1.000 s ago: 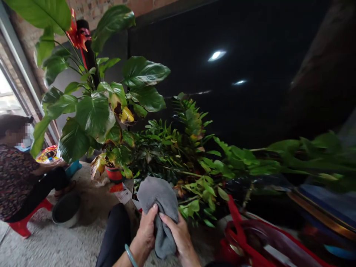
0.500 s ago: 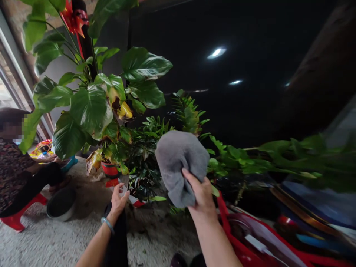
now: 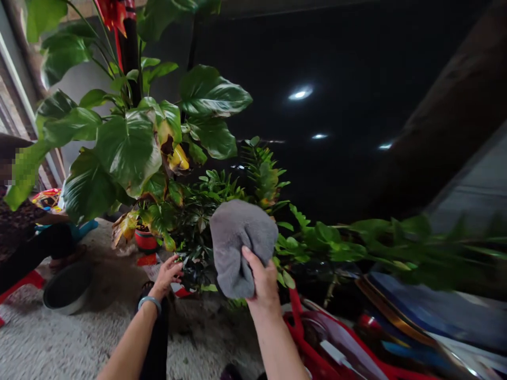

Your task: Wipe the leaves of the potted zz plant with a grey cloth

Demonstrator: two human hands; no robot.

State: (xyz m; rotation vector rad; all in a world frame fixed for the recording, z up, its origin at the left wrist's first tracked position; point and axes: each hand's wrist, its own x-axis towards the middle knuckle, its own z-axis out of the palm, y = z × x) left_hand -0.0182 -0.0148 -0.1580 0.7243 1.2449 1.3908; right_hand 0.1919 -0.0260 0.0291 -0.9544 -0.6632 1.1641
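Note:
A bunched grey cloth [image 3: 241, 240] is gripped in my right hand [image 3: 263, 282], its thumb pressed on the front of the fabric. My left hand [image 3: 169, 274], with a pale bangle at the wrist, is held out with fingers apart and nothing in it. It is nearest to the dark leafy plant [image 3: 198, 221] behind it; whether the fingertips touch leaves I cannot tell. Above and to the left rises a tall plant with broad green leaves [image 3: 127, 150], some yellowed and browned. A red pot [image 3: 146, 240] shows at its base.
A person on a red stool [image 3: 24, 285] sits at the far left, by a grey basin [image 3: 68, 287]. To the right are a red plastic chair or basket [image 3: 295, 316] holding a white object, and trailing green leaves [image 3: 336, 240]. A shiny black panel [image 3: 336, 63] stands behind.
The view has turned slightly right. The grey cloth and my right hand have shifted left and a little lower in the picture; my left hand's fingers reach closer to the dark plant.

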